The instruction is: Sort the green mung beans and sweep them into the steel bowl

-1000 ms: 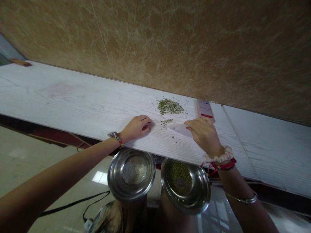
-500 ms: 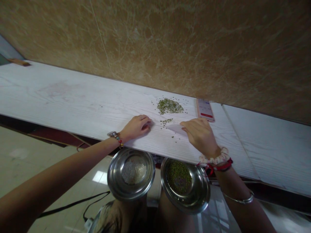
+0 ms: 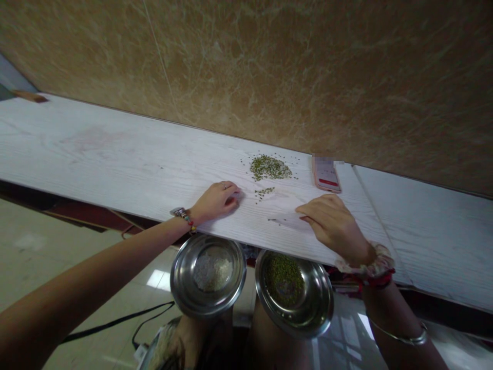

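My left hand [image 3: 217, 202] rests on the white table, fingers loosely curled and thumb apart, holding nothing I can see. Across from it, my right hand [image 3: 331, 221] pinches a thin white card [image 3: 287, 214], which barely stands out against the tabletop. A few mung beans [image 3: 276, 221] lie by the card. Between the hands is a small cluster of mung beans [image 3: 265, 193]. Behind it spreads a larger pile of mung beans [image 3: 267, 168] with pale grains mixed in at its right side.
Below the table edge, a steel bowl [image 3: 181, 288] with white grains sits at the left; another steel bowl [image 3: 321, 303] with mung beans is at the right. A phone [image 3: 326, 174] lies near the marbled wall [image 3: 246, 72]. The white table [image 3: 127, 159] extends both ways.
My right hand has moved right and nearer to me with the white card, away from the small cluster, to the few beans near the front edge. My left hand has stayed put.
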The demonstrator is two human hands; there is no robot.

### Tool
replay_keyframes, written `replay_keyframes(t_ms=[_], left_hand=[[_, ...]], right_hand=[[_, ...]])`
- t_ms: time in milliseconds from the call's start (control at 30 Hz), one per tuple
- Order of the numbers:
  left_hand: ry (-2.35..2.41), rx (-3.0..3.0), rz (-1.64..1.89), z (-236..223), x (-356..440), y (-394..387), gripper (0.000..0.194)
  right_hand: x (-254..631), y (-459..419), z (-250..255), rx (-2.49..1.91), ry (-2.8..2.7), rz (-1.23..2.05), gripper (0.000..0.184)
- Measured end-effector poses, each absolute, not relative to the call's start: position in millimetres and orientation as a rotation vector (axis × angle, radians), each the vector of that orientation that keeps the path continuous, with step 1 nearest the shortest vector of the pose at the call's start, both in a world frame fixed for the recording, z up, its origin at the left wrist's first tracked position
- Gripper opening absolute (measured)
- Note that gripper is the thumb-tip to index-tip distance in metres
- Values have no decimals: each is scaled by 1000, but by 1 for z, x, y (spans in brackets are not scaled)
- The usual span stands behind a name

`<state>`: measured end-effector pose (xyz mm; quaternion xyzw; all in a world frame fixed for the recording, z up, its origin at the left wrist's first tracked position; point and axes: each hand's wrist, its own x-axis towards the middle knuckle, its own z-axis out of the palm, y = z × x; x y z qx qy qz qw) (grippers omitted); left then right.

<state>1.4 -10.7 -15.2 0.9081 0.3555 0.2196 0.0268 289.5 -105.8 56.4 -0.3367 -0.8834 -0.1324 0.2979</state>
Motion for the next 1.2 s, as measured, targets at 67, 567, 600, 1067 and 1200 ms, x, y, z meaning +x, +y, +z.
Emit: replay_keyframes(t_ms=[67, 567, 600, 1067, 1200], left_hand=[[1094, 2805, 675, -15, 1, -11, 20], [1104, 2806, 670, -16, 1, -9, 22], [1092, 2805, 675, -16, 1, -9, 22], [520, 2853, 521, -1, -4, -18, 24], [443, 2920, 498, 0, -2, -19, 29]], right_hand=[[289, -108, 58, -887, -2327, -358, 18], [281, -113, 47, -951, -2325, -390, 20], [281, -116, 48, -937, -2336, -368, 21], [290, -174, 72, -958, -2404, -254, 19], [295, -173, 66, -1094, -2284, -418, 14]])
